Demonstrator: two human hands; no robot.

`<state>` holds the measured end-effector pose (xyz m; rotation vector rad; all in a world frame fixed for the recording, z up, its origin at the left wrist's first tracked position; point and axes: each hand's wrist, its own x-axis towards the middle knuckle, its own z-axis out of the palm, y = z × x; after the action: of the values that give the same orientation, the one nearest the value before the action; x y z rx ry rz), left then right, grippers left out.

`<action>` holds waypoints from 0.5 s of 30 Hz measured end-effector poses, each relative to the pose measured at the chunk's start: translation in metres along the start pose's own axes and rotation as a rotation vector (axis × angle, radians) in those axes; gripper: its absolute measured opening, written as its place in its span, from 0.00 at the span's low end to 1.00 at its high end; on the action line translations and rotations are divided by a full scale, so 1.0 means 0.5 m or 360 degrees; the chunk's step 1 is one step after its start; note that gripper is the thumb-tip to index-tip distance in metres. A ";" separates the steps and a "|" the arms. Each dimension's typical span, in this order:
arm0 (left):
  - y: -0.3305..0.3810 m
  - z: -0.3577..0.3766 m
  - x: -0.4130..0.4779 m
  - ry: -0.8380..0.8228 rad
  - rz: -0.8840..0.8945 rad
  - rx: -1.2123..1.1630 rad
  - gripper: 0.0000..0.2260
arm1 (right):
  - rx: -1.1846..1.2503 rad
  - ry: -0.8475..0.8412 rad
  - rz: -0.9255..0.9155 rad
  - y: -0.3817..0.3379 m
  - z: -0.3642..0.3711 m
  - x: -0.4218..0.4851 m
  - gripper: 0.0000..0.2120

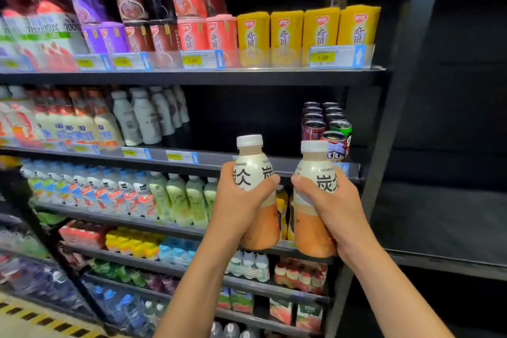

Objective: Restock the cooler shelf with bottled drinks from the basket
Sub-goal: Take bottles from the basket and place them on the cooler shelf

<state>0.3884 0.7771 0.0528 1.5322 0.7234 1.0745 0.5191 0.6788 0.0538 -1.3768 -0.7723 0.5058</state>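
2 bottles are held up in front of the cooler, 1 in each hand; the left grip [241,197] is wrapped round the middle of the left bottle [250,156], thumb across the label; the right grip [333,208] is curled the same way round the right bottle [312,167]; both bottles stand upright, near each other but apart, caps clear of the fingers. They are just in front of the shelf [214,158], whose dark gap lies between the white bottles [145,118] and the cans [326,121]; that gap looks the likely spot, though neither bottle is on it yet; the basket is out of view.

Each bottle looks full, so probably fairly heavy for its size; the plastic wall should be stiff enough for a firm hold, yet the glossy sleeve may be slick, more so if damp. Mid-body gives the surest hold; the cap is too small to carry by; a tall narrow bottle tips easily, so it should go down base first and flat.
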 end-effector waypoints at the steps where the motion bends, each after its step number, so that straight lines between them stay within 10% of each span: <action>1: -0.002 -0.012 0.017 0.0004 0.0010 0.0007 0.22 | 0.0008 -0.0011 -0.0013 -0.001 0.017 0.014 0.15; 15: -0.036 -0.107 0.362 -0.0031 0.0186 0.0181 0.17 | 0.0036 0.0062 -0.0158 -0.008 0.201 0.295 0.17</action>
<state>0.4149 0.9624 0.0822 1.6971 0.6988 1.1193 0.5420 0.8526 0.0868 -1.3167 -0.7967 0.4080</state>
